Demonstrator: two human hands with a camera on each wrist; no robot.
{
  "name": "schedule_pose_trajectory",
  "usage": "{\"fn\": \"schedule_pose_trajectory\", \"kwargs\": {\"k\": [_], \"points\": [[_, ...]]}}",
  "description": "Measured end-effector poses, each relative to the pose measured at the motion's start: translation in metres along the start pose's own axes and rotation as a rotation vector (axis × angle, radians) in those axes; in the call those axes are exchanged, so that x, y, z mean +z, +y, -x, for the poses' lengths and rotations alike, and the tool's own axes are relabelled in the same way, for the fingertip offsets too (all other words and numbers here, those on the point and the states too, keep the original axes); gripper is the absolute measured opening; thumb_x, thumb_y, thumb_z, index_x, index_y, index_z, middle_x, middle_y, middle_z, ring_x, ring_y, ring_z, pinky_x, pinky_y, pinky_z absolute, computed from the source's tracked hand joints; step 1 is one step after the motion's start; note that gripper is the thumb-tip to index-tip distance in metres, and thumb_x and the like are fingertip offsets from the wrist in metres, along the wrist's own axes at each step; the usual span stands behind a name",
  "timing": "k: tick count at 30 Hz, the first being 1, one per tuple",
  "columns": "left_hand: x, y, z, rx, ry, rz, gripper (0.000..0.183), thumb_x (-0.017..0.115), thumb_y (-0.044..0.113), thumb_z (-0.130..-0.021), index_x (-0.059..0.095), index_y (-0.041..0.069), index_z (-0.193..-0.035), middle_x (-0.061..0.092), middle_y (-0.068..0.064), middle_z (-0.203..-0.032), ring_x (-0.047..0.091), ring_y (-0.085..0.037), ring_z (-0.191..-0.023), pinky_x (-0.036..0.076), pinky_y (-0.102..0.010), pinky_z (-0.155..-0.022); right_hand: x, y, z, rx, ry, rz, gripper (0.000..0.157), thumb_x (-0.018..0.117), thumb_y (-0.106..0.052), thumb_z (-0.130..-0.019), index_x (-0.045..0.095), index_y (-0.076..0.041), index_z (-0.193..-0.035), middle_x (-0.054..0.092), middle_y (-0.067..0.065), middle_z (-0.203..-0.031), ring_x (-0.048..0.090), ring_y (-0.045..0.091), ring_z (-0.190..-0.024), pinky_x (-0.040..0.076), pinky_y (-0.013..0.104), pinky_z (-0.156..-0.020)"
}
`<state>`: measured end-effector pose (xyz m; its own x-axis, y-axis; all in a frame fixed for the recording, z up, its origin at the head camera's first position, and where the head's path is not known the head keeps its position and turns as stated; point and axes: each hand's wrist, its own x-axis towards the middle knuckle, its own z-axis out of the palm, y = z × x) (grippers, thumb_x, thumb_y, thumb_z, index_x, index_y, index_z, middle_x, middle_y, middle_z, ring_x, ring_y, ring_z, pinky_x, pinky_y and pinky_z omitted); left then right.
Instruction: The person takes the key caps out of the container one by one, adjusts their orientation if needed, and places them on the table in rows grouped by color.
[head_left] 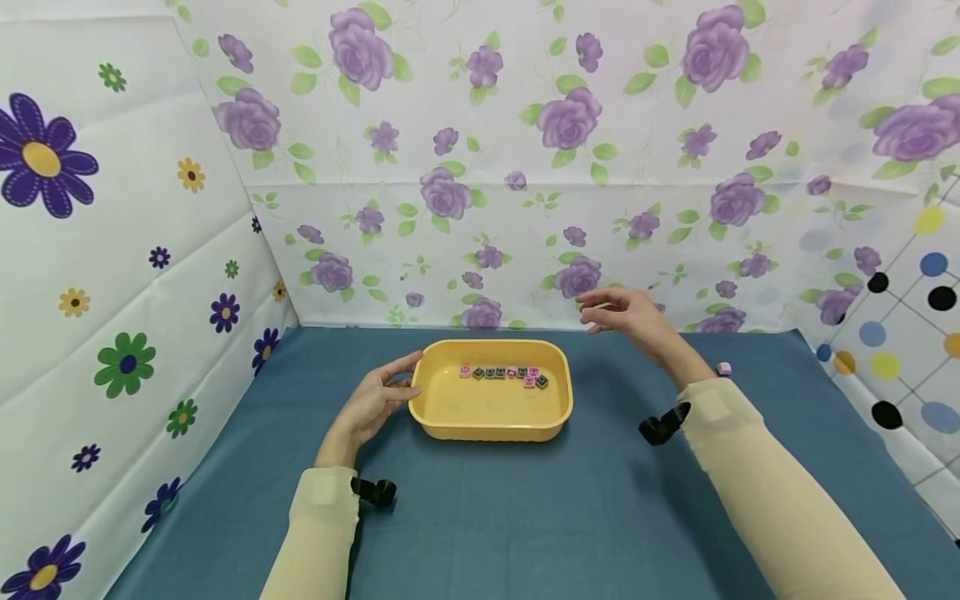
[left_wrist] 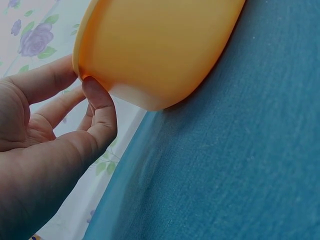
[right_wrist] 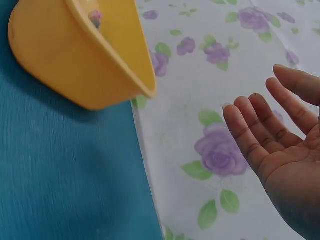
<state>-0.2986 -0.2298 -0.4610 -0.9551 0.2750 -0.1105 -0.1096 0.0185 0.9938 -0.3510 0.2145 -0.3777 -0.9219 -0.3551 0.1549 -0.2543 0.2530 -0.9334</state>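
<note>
A shallow yellow plastic tub [head_left: 491, 410] stands on the blue cloth. Small pink and dark green square pieces [head_left: 500, 373] lie in a rough row along its inside. My left hand [head_left: 375, 404] is at the tub's left end. In the left wrist view, its thumb and a finger pinch the rim of the tub [left_wrist: 160, 50]. Right of the tub and above the cloth, my right hand [head_left: 626, 317] hovers with nothing in it. Its fingers [right_wrist: 272, 125] are spread and slightly bent in the right wrist view, apart from the tub [right_wrist: 50, 55].
One small pink piece [head_left: 723, 368] sits on the cloth [head_left: 600, 517] beside the right sleeve. Flower-printed sheets [head_left: 517, 150] rise behind and at the left, and a dotted sheet [head_left: 915, 333] at the right. Each wrist carries a black camera mount [head_left: 663, 425].
</note>
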Motion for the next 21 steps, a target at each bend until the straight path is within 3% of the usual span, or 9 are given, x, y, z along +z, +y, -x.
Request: {"fn": "schedule_pose_trajectory", "kwargs": {"k": [6, 12, 18, 21], "points": [[-0.001, -0.003, 0.003, -0.003, 0.004, -0.003, 0.068, 0.064, -0.002, -0.100, 0.040, 0.014, -0.162, 0.039, -0.019, -0.155, 0.052, -0.033, -0.126, 0.041, -0.045, -0.106, 0.020, 0.001, -0.006, 0.008, -0.035, -0.044, 0.042, 0.071, -0.024, -0.102, 0.065, -0.003, -0.138, 0.063, 0.014, -0.130, 0.062, 0.038, -0.116, 0.058, 0.037, -0.090], [-0.002, -0.003, 0.003, -0.006, 0.009, -0.002, 0.068, 0.064, -0.002, -0.100, 0.041, 0.014, -0.162, 0.041, -0.017, -0.154, 0.053, -0.031, -0.122, 0.041, -0.042, -0.105, 0.037, 0.000, -0.011, 0.007, -0.052, -0.072, 0.043, 0.070, -0.021, -0.102, 0.063, 0.001, -0.139, 0.064, 0.017, -0.129, 0.060, 0.044, -0.118, 0.058, 0.037, -0.089], [-0.001, -0.001, 0.003, -0.012, 0.012, 0.006, 0.067, 0.064, -0.002, -0.100, 0.043, 0.016, -0.161, 0.043, -0.015, -0.152, 0.053, -0.032, -0.123, 0.043, -0.041, -0.104, 0.051, -0.004, -0.016, 0.024, -0.087, -0.097, 0.042, 0.070, -0.020, -0.102, 0.063, -0.001, -0.139, 0.061, 0.018, -0.136, 0.063, 0.035, -0.116, 0.054, 0.052, -0.097], [0.000, 0.001, 0.002, -0.004, 0.006, -0.006, 0.067, 0.064, -0.001, -0.101, 0.042, 0.016, -0.161, 0.043, -0.015, -0.152, 0.053, -0.032, -0.121, 0.042, -0.042, -0.103, 0.058, -0.006, -0.018, 0.029, -0.107, -0.125, 0.042, 0.070, -0.019, -0.102, 0.063, -0.001, -0.139, 0.060, 0.018, -0.138, 0.060, 0.042, -0.120, 0.048, 0.062, -0.101]]}}
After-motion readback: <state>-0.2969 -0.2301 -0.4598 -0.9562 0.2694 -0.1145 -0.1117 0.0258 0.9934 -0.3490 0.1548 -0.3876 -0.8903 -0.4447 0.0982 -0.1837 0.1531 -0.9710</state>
